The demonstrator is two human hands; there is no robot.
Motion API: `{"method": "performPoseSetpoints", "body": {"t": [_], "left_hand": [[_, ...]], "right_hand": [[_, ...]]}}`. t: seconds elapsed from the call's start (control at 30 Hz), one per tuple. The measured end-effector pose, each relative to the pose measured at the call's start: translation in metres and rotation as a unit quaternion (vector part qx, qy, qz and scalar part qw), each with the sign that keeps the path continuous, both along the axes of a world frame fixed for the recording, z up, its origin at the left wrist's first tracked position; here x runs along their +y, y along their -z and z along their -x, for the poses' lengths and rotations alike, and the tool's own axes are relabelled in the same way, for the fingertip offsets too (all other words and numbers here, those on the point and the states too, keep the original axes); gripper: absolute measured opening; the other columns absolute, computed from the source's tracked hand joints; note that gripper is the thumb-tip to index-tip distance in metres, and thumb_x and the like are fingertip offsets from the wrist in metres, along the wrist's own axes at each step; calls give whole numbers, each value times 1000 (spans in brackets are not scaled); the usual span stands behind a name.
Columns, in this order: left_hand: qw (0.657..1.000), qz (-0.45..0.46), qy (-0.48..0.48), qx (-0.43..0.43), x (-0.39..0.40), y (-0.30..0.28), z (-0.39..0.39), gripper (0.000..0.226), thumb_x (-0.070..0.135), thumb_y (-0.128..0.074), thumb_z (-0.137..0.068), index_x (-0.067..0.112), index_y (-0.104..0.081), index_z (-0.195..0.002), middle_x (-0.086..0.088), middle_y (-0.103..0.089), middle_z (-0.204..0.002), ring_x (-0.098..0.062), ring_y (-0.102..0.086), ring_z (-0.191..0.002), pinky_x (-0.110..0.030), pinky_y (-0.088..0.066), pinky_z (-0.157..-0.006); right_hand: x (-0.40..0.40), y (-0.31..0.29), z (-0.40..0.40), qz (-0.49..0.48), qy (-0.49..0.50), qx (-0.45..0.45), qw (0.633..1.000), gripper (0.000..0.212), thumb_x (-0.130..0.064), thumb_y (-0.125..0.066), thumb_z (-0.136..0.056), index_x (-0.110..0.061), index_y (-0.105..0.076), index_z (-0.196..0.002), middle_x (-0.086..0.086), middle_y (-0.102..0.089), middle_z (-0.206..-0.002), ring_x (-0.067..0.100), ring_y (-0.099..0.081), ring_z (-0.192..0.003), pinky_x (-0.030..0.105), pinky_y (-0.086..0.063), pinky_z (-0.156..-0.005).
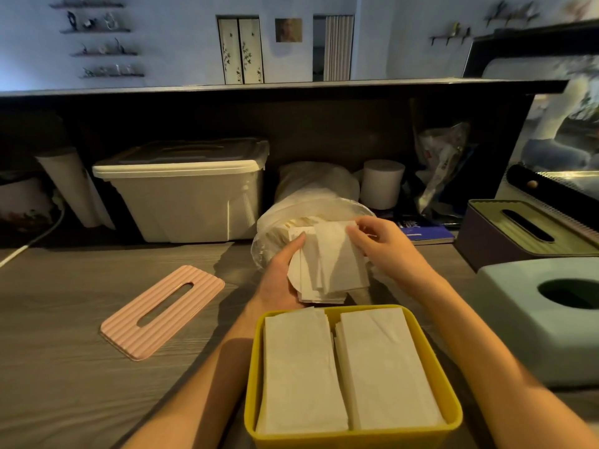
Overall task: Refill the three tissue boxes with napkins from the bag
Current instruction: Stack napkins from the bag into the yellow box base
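A wood-grain bench [81, 319] carries everything, backed by a dark raised ledge. Largest on it is a lidded white storage bin [188, 192] at the rear left, then the clear plastic bag [311, 202] of napkins lying on its side at centre with its mouth toward the person. Nearest the camera sits an open yellow tissue box [431, 348], holding two stacks of white napkins side by side up to its rim. To the right stand a pale blue tissue box [518, 319] with a round opening and, behind it, a dark tissue box [496, 238] with a ribbed slotted lid. A pink ribbed lid [162, 312] with a long slot lies flat on the bench to the left, well apart from the yellow box. Just beyond the yellow box, at the bag's mouth, the left hand [278, 273] is a grip grasping a bunch of napkins [327, 267] from its left side and beneath, while the right hand [382, 241] pinches the same bunch at its upper right edge. A white paper roll [382, 183] stands behind the bag.
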State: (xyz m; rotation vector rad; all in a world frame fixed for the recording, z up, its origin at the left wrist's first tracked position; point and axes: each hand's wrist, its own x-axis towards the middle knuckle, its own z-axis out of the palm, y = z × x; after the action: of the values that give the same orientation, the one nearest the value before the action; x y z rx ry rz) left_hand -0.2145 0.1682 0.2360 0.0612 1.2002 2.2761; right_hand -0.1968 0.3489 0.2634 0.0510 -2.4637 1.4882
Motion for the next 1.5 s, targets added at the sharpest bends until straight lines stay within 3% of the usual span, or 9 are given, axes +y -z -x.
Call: {"method": "performPoseSetpoints", "body": {"t": [0.17, 0.27, 0.37, 0.53, 0.63, 0.93, 1.23, 1.37, 1.5], "left_hand": [[999, 27, -12, 18, 0, -2, 5, 37, 43, -62, -94, 25, -61, -126, -13, -76, -108, -31, -71, -99, -44, -57, -83], [998, 44, -12, 41, 0, 1, 9, 33, 39, -64, -91, 30, -59, -122, -12, -74, -116, -31, -72, -105, -45, -59, -85], [995, 47, -36, 75, 1, 4, 13, 27, 34, -63, -95, 37, -59, -121, -7, -74, -118, -27, -72, -106, -44, -60, -85], [987, 74, -65, 127, 3, 7, 11, 51, 43, -70, -84, 40, -52, -132, -1, -70, -119, -23, -67, -109, -39, -59, -83], [990, 78, -60, 102, 5, 5, 11, 70, 52, -71, -75, 35, -48, -139, -2, -73, -116, -24, -70, -106, -39, -60, -79], [997, -2, -76, 31, 3, 2, 11, 20, 43, -55, -99, 27, -60, -111, -12, -77, -107, -29, -73, -100, -47, -57, -92], [997, -16, -73, 22, 2, 3, 12, 35, 41, -58, -99, 26, -52, -130, -10, -77, -107, -28, -75, -99, -43, -62, -78], [995, -63, -78, -21, -3, -2, 10, 44, 37, -64, -95, 18, -55, -133, -17, -73, -117, -36, -71, -107, -52, -54, -97], [997, -47, -57, -21, -7, -3, 8, 29, 38, -62, -95, 21, -60, -119, -15, -74, -116, -32, -74, -100, -48, -58, -88]], "right_hand": [[-1, 1, 2, 16, 40, -19, 999, 15, -31, -44, -109, -27, -58, -113, -14, -57, -99, 4, -55, -90, 18, -41, -70], [-5, 0, 1, 15, 16, -40, 999, 25, -47, -51, -103, -29, -67, -101, -12, -61, -99, 8, -59, -92, 25, -49, -78], [-9, 5, 1, -58, -7, -52, 997, 17, -51, -66, -93, -36, -65, -100, -26, -52, -94, 1, -52, -90, 17, -41, -74], [-15, 13, 3, -114, 12, 4, 993, 22, -51, -78, -83, -39, -65, -96, -29, -54, -89, -3, -56, -86, 9, -39, -65], [-15, 14, 4, -107, 35, 57, 992, 16, -43, -80, -83, -36, -69, -92, -28, -58, -87, -5, -59, -85, 6, -41, -64], [-6, 13, 8, -35, 54, 9, 998, 12, -36, -75, -91, -26, -71, -97, -23, -60, -89, -5, -57, -81, 8, -37, -61], [-5, 13, 9, -23, 57, 28, 998, 21, -40, -73, -91, -24, -71, -104, -19, -63, -92, -7, -56, -84, 7, -37, -62], [4, 5, 6, 31, 28, 15, 999, 17, -39, -69, -94, -28, -69, -107, -18, -65, -99, 2, -61, -91, 19, -49, -73], [10, -2, 2, 89, -12, -6, 996, 10, -41, -68, -95, -38, -69, -104, -16, -68, -103, 11, -67, -96, 26, -54, -74]]}}
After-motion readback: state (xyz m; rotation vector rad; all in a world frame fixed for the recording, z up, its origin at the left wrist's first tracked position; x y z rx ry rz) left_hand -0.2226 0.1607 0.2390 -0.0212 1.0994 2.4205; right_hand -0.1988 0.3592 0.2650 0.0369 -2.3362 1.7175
